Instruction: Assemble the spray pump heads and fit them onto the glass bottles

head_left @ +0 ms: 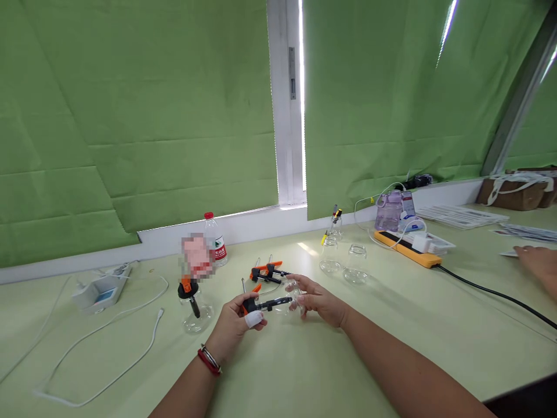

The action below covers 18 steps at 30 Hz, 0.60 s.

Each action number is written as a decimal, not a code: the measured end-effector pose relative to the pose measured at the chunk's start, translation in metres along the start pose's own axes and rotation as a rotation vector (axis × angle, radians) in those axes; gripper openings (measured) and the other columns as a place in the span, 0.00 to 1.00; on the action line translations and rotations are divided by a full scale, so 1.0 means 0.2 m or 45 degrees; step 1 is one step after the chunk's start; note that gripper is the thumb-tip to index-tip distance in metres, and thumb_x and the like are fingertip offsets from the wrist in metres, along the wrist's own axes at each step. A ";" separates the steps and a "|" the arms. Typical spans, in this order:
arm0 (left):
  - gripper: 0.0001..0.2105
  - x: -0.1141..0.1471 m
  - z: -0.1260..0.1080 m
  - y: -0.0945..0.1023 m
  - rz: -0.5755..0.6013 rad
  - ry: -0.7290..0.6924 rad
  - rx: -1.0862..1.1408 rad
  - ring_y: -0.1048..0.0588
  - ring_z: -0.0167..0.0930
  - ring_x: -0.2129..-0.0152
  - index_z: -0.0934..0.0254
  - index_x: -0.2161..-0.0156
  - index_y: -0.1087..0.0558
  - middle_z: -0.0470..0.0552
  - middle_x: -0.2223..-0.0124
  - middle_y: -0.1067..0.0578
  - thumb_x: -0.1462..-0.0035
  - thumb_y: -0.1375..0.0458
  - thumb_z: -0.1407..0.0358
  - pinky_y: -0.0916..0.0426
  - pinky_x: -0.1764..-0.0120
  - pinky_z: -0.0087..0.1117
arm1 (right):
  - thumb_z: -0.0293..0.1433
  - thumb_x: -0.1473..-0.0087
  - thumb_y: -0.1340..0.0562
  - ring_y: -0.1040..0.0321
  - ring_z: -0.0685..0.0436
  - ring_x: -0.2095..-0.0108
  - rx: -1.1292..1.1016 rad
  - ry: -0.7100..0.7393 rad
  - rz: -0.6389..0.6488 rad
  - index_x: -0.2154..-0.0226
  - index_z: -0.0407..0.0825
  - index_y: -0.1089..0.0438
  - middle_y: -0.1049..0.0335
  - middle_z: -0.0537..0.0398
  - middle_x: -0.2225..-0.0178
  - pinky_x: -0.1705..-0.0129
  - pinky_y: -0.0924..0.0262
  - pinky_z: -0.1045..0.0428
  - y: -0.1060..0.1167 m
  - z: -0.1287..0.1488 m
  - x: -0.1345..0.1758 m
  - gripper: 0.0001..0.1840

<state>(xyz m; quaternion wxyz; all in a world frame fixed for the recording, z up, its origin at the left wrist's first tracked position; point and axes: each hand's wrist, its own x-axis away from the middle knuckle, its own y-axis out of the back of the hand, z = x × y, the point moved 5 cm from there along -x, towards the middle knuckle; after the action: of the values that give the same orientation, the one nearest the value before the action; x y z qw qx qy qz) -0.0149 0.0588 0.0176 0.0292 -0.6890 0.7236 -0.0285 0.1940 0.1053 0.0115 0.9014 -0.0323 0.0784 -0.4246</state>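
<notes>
While a small, clear, rounded glass bottle (282, 309) is held on its side by the right hand (321, 303), a black-and-orange plastic stopper with a black tube (250, 305) is gripped by the left hand (235, 320), whose thumb is wrapped in a white bandage (253, 318). The left fingers are closed around the stopper's body, and the right fingers are curled on the glass; the hands themselves are apart, with the tube pointed from the left one toward the right. The tube is seen overlapping the glass, but whether its tip lies inside the bottle or only in front of it cannot be told.

The step in hand is judged to be the fitting of stopper to bottle. A like pairing is shown to the left of the left hand, where a clear glass bottle topped in black and orange (196, 320) is stood upright. Two similar black-and-orange stoppers (274, 269) are laid just beyond the gap between the hands, and clear, uncapped glass bottles (357, 266) are placed beyond the right hand.

For the next move, a steady right hand seems called for, with the tube guided along the neck's line by the left. Only gentle pressure appears advisable, since smooth glass could be turned in the fingers.
</notes>
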 end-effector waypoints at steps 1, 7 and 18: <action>0.25 0.00 0.00 0.00 0.003 0.002 0.000 0.22 0.35 0.76 0.66 0.57 0.29 0.46 0.73 0.26 0.64 0.31 0.63 0.27 0.70 0.35 | 0.40 0.52 0.36 0.30 0.46 0.64 -0.002 -0.014 -0.002 0.46 0.57 0.43 0.41 0.49 0.51 0.72 0.37 0.54 0.00 -0.01 0.00 0.31; 0.26 0.01 -0.01 -0.01 0.023 0.002 -0.003 0.23 0.34 0.76 0.67 0.57 0.30 0.45 0.73 0.26 0.65 0.30 0.65 0.27 0.69 0.36 | 0.46 0.50 0.40 0.29 0.48 0.76 -0.015 -0.132 -0.049 0.51 0.52 0.40 0.34 0.52 0.62 0.83 0.42 0.57 0.00 -0.06 -0.02 0.26; 0.25 0.02 -0.01 -0.03 0.039 0.025 -0.009 0.22 0.35 0.76 0.67 0.57 0.30 0.45 0.73 0.25 0.64 0.30 0.65 0.27 0.70 0.34 | 0.54 0.46 0.50 0.34 0.51 0.83 0.067 -0.250 -0.111 0.54 0.45 0.39 0.29 0.51 0.74 0.85 0.45 0.58 0.03 -0.11 -0.03 0.31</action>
<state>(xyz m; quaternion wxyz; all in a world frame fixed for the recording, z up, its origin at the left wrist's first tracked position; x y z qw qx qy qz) -0.0103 0.0551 0.0207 0.0201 -0.6776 0.7344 -0.0325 0.1899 0.1140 -0.0107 0.8859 -0.0535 -0.0228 -0.4603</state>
